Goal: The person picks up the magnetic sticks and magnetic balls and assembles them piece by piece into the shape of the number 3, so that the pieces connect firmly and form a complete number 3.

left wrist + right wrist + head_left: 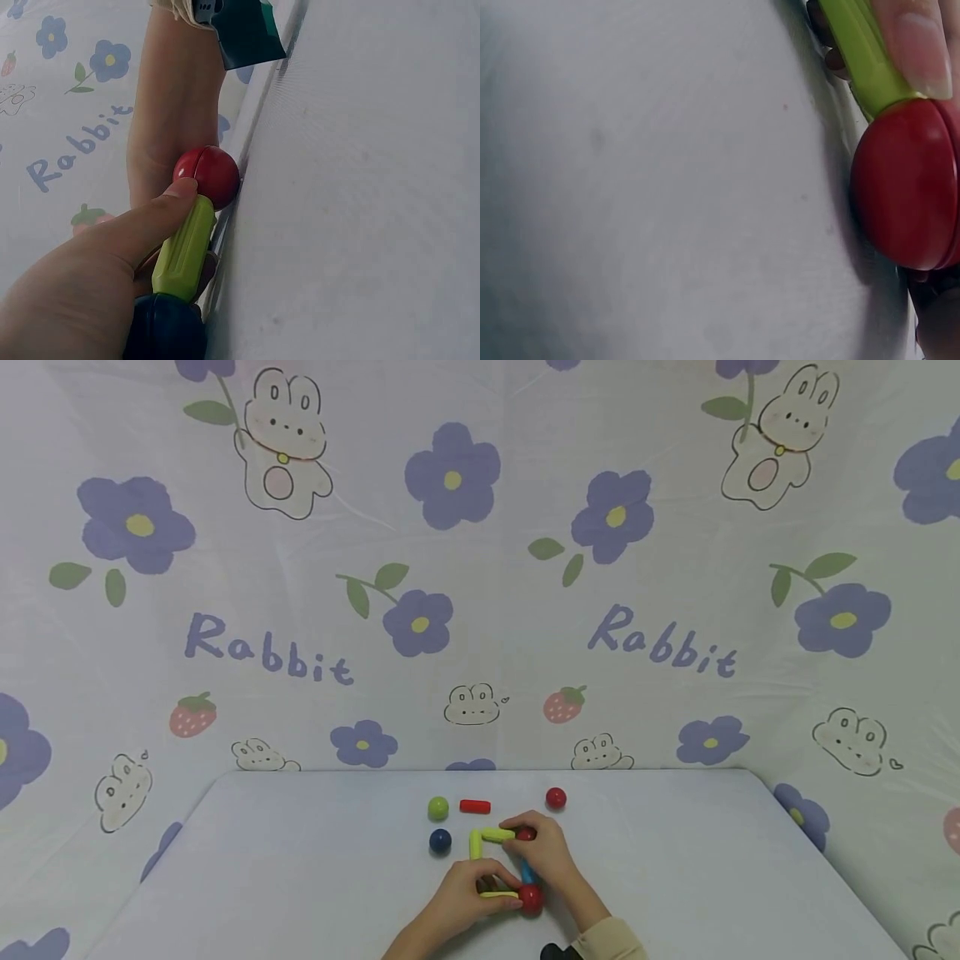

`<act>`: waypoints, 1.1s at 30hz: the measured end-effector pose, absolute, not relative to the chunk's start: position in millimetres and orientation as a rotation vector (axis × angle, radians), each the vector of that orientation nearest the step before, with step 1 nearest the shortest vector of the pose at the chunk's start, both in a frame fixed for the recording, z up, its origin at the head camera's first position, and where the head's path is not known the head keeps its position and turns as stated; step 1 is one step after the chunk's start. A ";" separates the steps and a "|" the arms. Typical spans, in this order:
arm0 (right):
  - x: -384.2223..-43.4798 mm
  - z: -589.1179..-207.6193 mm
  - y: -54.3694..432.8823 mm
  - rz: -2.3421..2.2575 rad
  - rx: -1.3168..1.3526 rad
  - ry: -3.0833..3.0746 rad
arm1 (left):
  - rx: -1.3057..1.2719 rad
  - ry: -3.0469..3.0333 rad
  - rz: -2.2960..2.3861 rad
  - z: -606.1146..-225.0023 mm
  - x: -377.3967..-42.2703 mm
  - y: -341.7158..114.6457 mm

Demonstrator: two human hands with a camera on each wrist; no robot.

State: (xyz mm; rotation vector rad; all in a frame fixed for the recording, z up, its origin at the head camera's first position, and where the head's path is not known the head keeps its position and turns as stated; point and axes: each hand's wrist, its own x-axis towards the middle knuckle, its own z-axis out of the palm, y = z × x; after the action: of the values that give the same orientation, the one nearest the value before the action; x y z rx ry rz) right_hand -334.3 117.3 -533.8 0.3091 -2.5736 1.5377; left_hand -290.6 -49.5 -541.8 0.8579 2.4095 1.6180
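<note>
My left hand (468,893) pinches a yellow-green rod (184,251) beside the near red ball (530,899), its thumb lying where rod and ball meet. In the left wrist view a dark blue ball (166,330) sits at the rod's other end. A blue rod (527,872) runs between the near red ball and a far red ball (907,187). My right hand (547,852) grips at that far ball and the yellow-green rod (495,835) joined to it. Another yellow-green rod (476,845) stretches from that rod's left end toward my left hand, which hides its near end.
Behind the hands on the white table (300,860) lie a green ball (438,808), a red rod (475,807) and a loose red ball (556,797). A loose dark blue ball (440,842) lies left of the joined pieces. A patterned cloth (480,568) hangs behind.
</note>
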 end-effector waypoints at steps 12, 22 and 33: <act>-333.4 -528.7 119.6 1.761 0.081 -2.332 | 0.830 2.405 1.615 -544.5 -291.2 -49.6; -330.8 -528.1 141.7 1.747 -0.004 -2.214 | 0.777 2.405 1.598 -542.8 -290.1 -48.9; -330.5 -539.1 174.3 1.789 -0.172 -2.176 | 0.734 2.395 1.589 -542.1 -290.0 -48.8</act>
State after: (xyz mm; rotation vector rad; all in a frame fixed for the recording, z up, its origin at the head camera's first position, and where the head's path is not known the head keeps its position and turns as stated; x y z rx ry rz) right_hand -330.5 174.3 -539.1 -0.1720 -2.1757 1.7893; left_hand -290.0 -48.8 -542.1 0.7343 2.3953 1.5887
